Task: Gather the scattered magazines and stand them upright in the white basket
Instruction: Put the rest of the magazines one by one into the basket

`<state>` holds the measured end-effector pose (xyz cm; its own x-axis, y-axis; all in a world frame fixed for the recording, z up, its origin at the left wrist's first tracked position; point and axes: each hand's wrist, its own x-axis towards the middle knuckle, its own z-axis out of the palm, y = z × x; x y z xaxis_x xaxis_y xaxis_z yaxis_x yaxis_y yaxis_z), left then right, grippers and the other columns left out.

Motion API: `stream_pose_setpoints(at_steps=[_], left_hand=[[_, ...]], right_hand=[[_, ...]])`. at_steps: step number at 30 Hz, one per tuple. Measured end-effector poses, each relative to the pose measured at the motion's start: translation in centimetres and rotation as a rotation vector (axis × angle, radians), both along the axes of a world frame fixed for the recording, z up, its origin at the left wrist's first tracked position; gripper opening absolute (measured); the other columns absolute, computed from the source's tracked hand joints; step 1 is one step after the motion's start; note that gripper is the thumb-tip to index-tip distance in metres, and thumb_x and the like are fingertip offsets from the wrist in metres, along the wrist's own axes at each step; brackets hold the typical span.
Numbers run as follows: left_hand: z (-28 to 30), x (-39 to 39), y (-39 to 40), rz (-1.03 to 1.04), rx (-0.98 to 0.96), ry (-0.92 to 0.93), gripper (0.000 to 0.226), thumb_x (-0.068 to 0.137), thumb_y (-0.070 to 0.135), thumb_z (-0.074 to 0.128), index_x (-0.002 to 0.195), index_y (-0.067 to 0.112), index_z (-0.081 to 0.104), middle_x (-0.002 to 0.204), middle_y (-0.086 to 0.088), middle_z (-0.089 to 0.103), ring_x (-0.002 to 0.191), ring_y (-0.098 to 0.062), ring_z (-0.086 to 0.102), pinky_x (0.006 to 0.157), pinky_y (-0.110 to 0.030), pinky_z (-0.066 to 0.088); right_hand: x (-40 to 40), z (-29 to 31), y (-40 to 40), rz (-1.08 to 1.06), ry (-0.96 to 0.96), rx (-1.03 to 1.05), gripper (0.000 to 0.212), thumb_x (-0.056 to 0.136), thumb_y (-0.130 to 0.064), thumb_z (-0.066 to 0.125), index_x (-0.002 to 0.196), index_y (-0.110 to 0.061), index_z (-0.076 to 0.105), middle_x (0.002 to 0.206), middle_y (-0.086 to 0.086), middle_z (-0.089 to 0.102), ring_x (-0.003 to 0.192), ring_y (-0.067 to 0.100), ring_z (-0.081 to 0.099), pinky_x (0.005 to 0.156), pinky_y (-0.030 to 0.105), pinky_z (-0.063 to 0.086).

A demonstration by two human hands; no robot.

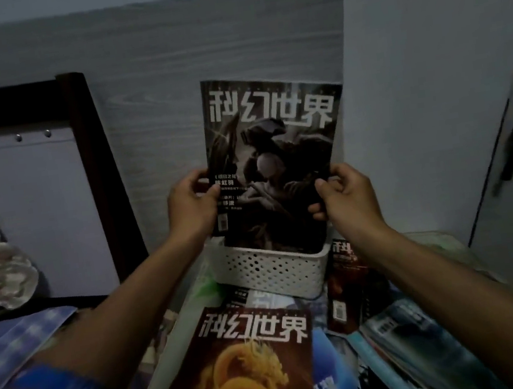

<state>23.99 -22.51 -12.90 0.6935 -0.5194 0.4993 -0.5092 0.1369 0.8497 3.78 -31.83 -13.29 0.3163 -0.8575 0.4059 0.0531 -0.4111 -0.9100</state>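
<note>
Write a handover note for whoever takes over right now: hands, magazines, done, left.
Left hand and right hand each grip a side edge of the dark-cover magazine, upright, lower end inside the white basket.
Done: that magazine is nearly seated.
Left: release it, then gather the dragon-cover magazine, the red-cover magazine beside the basket, and the bluish ones at right.

We can't see the held magazine's [276, 158] bottom edge: it's behind the white basket [269, 271] rim. Dragon magazine [240, 368] is cropped by the bottom edge. Small cover text unreadable.
</note>
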Motion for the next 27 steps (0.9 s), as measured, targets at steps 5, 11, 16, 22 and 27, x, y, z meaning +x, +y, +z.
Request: stream_pose_setpoints(at_steps=[5, 11, 16, 22, 27], left_hand=[[-5.1, 2.8, -3.3, 0.081, 0.07, -0.093, 0.019, 0.091, 0.009, 0.064, 0.101, 0.026, 0.063, 0.087, 0.007, 0.064, 0.083, -0.017, 0.066, 0.076, -0.033, 0.056], [-8.3, 2.0, -4.0, 0.098, 0.122, 0.076, 0.006, 0.092, 0.02, 0.064, 0.097, 0.023, 0.064, 0.091, 0.008, 0.066, 0.092, -0.016, 0.066, 0.076, -0.027, 0.054], [-8.2, -0.4, 0.9, 0.069, 0.075, 0.16, 0.032, 0.091, 0.023, 0.065, 0.122, 0.023, 0.059, 0.112, 0.008, 0.06, 0.102, -0.008, 0.058, 0.083, -0.024, 0.047], [-11.2, -3.8, 13.5, 0.055, 0.494, -0.071, 0.011, 0.086, 0.025, 0.071, 0.091, 0.029, 0.063, 0.084, 0.015, 0.063, 0.083, -0.013, 0.065, 0.06, -0.019, 0.042], [-13.5, -7.3, 19.5, 0.061, 0.763, -0.032, 0.031, 0.081, 0.043, 0.07, 0.108, 0.032, 0.058, 0.103, 0.01, 0.058, 0.096, -0.012, 0.06, 0.071, -0.026, 0.046]], right_hand=[[2.2, -4.4, -3.5, 0.001, -0.007, 0.16, 0.027, 0.1, -0.012, 0.052, 0.125, -0.005, 0.055, 0.102, 0.014, 0.07, 0.057, 0.009, 0.067, 0.056, 0.021, 0.058], [2.1, -5.1, -4.0, -0.108, 0.086, 0.253, 0.024, 0.09, -0.003, 0.064, 0.11, -0.016, 0.059, 0.085, -0.009, 0.061, 0.082, 0.01, 0.066, 0.057, 0.017, 0.052], [-2.3, -4.6, 1.5, -0.008, 0.222, 0.089, 0.023, 0.087, -0.009, 0.067, 0.105, -0.023, 0.068, 0.094, -0.01, 0.068, 0.083, -0.003, 0.061, 0.062, 0.008, 0.046], [-7.8, -7.5, 10.7, 0.397, 0.698, 0.063, 0.015, 0.091, -0.02, 0.065, 0.096, -0.034, 0.066, 0.09, -0.008, 0.071, 0.079, 0.001, 0.067, 0.068, 0.023, 0.055], [-8.3, -9.3, 15.1, 0.459, 0.876, 0.036, 0.013, 0.085, -0.039, 0.068, 0.088, -0.026, 0.071, 0.085, -0.012, 0.071, 0.078, 0.0, 0.066, 0.069, 0.018, 0.051]])
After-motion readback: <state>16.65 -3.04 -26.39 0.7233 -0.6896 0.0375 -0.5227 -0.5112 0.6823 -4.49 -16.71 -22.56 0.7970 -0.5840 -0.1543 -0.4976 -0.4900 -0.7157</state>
